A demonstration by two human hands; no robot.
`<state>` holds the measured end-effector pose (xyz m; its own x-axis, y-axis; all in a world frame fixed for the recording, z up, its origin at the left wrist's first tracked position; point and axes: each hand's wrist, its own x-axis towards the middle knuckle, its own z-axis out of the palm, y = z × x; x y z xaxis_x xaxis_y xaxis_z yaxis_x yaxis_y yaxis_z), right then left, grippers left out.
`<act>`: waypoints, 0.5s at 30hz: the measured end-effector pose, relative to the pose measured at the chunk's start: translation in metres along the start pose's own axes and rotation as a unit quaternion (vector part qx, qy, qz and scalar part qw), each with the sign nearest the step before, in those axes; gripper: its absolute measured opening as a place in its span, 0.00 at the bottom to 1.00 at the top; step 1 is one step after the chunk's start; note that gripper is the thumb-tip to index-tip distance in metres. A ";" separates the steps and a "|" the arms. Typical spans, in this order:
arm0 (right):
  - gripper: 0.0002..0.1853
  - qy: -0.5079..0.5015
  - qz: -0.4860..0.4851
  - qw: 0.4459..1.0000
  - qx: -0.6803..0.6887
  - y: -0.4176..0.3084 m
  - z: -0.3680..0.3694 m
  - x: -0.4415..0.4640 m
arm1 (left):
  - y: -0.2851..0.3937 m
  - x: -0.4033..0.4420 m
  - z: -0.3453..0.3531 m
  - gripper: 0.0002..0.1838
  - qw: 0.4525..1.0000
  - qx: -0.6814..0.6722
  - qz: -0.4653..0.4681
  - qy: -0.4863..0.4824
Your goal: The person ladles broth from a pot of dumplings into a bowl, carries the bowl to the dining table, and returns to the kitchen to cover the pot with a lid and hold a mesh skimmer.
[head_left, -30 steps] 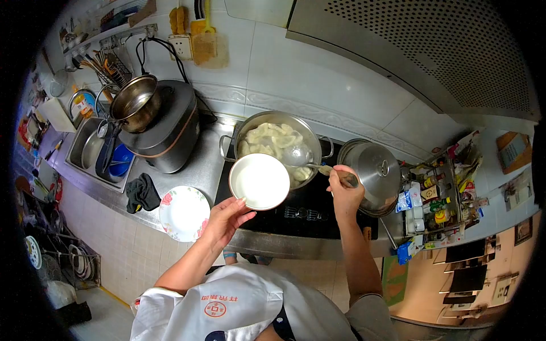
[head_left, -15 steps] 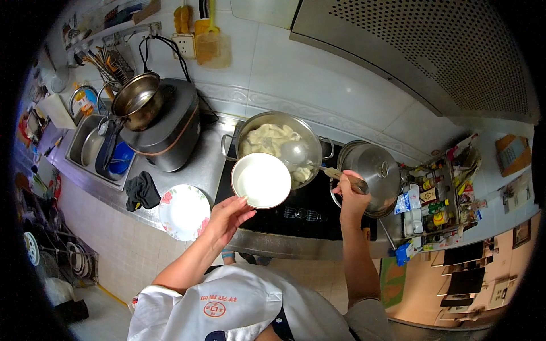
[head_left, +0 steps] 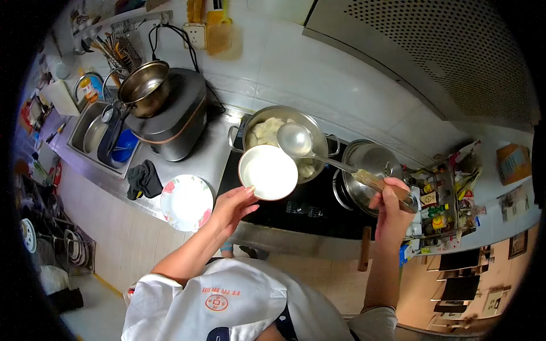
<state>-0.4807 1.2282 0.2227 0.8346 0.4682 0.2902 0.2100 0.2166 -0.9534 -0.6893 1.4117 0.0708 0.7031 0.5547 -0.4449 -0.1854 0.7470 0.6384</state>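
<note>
My left hand (head_left: 234, 208) grips a white bowl (head_left: 268, 173) by its near rim, thumb on the edge. The bowl is tilted and overlaps the front of a steel pot (head_left: 316, 132) on the black cooktop. Pale dumplings (head_left: 265, 133) lie in the pot's cloudy water. In my right hand (head_left: 392, 213) is the wooden handle of a metal ladle (head_left: 294, 140), fingers closed around it. The ladle's round scoop is above the pot, close to the bowl's far rim. Whether the ladle holds liquid is hard to make out.
A lidded steel pot (head_left: 372, 159) stands on the right of the cooktop (head_left: 273, 219). To the left are a flowered plate (head_left: 186, 203), a black cloth (head_left: 144, 179) and a dark rice cooker (head_left: 176, 122) with a metal pan (head_left: 143, 85) on top. Condiments (head_left: 437, 207) line the right side.
The ladle's scoop has risen out of the dumpling water to just above the pot. My right hand has moved to the right with the handle. The bowl stays nearly in place.
</note>
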 end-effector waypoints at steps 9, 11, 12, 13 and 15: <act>0.10 -0.137 -0.099 0.985 -0.047 0.005 -0.013 -0.030 | -0.002 0.003 -0.003 0.23 1.000 -0.012 -0.004 0.005; 0.13 -0.191 -0.163 0.958 -0.141 0.003 -0.020 -0.032 | -0.003 0.003 -0.004 0.23 1.000 -0.014 -0.002 0.002; 0.14 -0.213 -0.207 0.936 -0.189 0.002 -0.020 -0.034 | -0.003 0.003 -0.004 0.23 1.000 -0.015 0.000 0.002; 0.16 -0.220 -0.213 0.922 -0.236 -0.008 -0.018 -0.039 | -0.003 0.004 -0.004 0.23 1.000 -0.015 0.001 0.002; 0.19 -0.247 -0.257 0.889 -0.286 -0.015 -0.015 -0.044 | -0.003 0.004 -0.004 0.22 1.000 -0.016 0.003 0.001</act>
<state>-0.5127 1.1918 0.2228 0.2576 0.7833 0.5657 0.8422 0.1049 -0.5289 -0.6892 1.4133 0.0648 0.7009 0.5598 -0.4420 -0.2114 0.7549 0.6208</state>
